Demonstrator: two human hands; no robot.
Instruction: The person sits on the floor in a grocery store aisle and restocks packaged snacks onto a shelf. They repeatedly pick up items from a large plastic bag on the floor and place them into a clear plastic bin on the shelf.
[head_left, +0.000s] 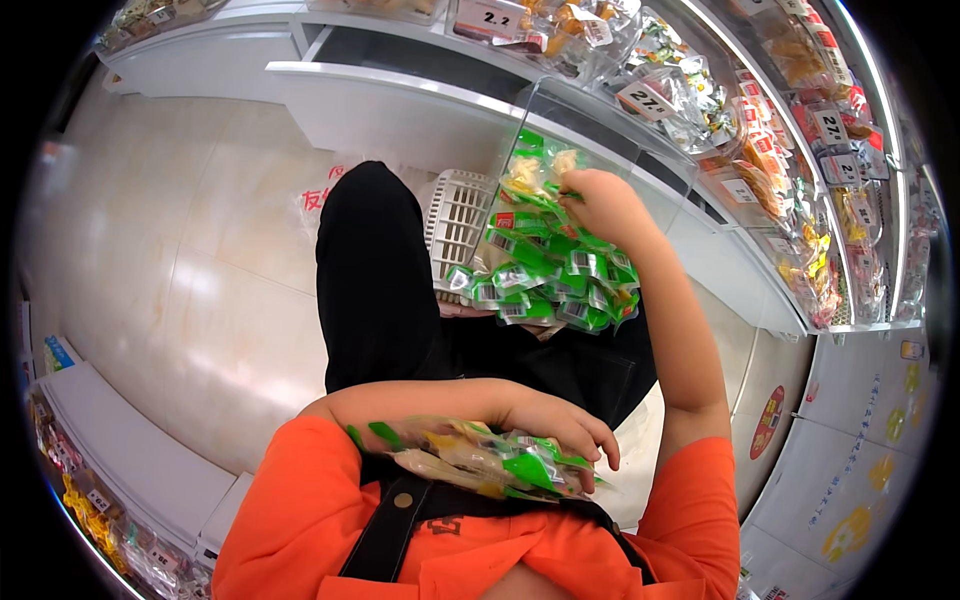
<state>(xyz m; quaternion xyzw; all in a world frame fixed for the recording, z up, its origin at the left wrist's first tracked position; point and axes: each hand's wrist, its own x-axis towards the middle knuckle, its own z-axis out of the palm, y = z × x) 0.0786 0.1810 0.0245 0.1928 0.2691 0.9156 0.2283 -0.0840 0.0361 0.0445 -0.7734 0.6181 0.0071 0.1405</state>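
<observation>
**Green snack packets, one bundle against the chest, one at the bin**

Green and clear snack packets fill both of my hands. Going left to right: my left hand (555,430) is curled shut over a small bundle of packets (470,458), pressing them against the orange shirt (300,520) at my chest. Above it, a white plastic basket (455,215) sits on my lap beside the black trousers (375,280). Just right of the basket hangs a bigger heap of green packets (545,275), spilling below a clear bin (560,115) on the white shelf (400,95). My right hand (600,205) is closed on the top of that heap. Further right, bins of mixed sweets (800,200) line the shelf.
</observation>
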